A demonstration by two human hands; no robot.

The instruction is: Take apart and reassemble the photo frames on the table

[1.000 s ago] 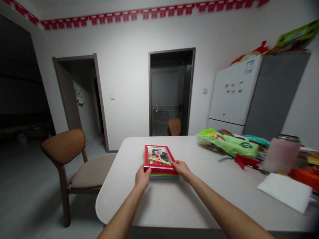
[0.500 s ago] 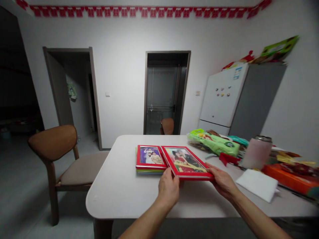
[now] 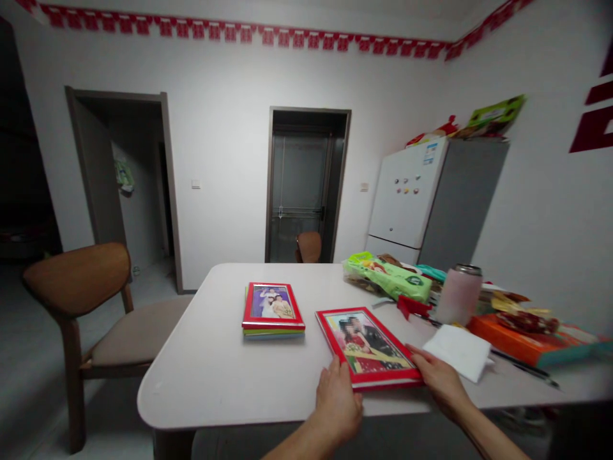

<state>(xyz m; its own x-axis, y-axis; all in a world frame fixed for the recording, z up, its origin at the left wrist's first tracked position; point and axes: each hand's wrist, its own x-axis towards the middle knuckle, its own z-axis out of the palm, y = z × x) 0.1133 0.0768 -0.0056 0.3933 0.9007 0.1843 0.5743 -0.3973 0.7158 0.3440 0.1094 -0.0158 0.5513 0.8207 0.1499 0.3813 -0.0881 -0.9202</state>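
A red picture frame (image 3: 352, 375) with a photo of two people is held between my two hands, low over the table near its front edge. My left hand (image 3: 338, 399) grips its lower left corner, fingers closed on the rim. On the lower right side, my right hand (image 3: 440, 382) closes round the edge, thumb on top. To the left, apart from my hands, a smaller red picture frame (image 3: 274, 326) lies on top of a small stack, with green and bluish edges showing underneath. I cannot tell whether the held frame touches the tabletop.
On the white table (image 3: 211, 383), the right side holds a green package (image 3: 393, 278), a pink bottle (image 3: 458, 297), a folded white tissue (image 3: 460, 351), an orange box (image 3: 510, 338) and a black pen (image 3: 527, 369). A wooden chair (image 3: 79, 281) stands to the left.
The held frame has moved away from the stack, toward me and to the right, with both hands still on it. A gap now separates it from the smaller frame. My view has shifted right.
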